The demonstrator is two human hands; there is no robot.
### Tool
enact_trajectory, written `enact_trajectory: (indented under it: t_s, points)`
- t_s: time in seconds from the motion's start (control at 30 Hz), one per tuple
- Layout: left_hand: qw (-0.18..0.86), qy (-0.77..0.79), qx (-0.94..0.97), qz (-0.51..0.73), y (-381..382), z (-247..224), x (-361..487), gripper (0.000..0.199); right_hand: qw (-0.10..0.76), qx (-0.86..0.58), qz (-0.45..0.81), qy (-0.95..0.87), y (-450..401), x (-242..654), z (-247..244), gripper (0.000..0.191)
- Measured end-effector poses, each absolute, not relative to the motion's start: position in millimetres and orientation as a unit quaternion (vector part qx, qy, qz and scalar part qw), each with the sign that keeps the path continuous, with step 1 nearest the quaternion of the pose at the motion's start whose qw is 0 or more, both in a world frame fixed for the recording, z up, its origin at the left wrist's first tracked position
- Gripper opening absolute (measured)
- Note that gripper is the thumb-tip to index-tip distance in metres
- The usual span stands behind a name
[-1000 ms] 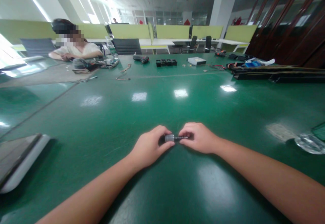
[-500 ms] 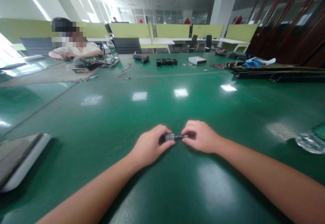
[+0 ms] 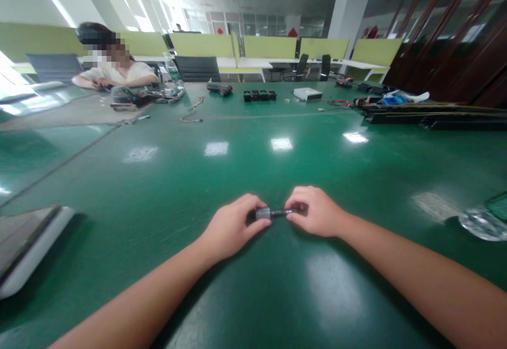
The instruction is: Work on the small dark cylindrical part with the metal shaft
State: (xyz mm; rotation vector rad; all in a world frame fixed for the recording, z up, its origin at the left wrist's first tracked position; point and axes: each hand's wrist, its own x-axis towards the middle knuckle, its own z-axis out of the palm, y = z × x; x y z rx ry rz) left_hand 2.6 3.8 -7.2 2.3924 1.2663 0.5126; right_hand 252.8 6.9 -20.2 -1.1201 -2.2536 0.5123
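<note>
Low over the green table (image 3: 237,180), a small grey cylinder (image 3: 262,213) with a thin dark shaft (image 3: 278,213) lies level between my two hands. My left hand (image 3: 233,225) is closed round the cylinder, thumb at the near side and fingers at the far side. The thumb and fingers of my right hand (image 3: 315,211) pinch the shaft's far right end, which they partly hide. Its exact kind is too small to make out.
A flat silver-edged device (image 3: 37,243) lies at the left edge, and a clear bottle (image 3: 483,225) at the right. Across the back are a row of black blocks (image 3: 259,95), a cable (image 3: 192,111), a white box (image 3: 307,94) and long black strips (image 3: 435,116). A person (image 3: 119,72) sits at the far left.
My hands have drawn very slightly apart, and a little more of the thin shaft shows between them. Both still hold the same piece. The camera view has shifted slightly.
</note>
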Motion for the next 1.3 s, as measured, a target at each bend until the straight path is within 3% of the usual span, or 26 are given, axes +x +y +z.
enact_trajectory:
  t_s: [1.3]
  points:
    - [0.189,0.447,0.855,0.181,3,-4,4,0.025,0.27,-0.41,0.201,-0.848,9,263,-15,0.006]
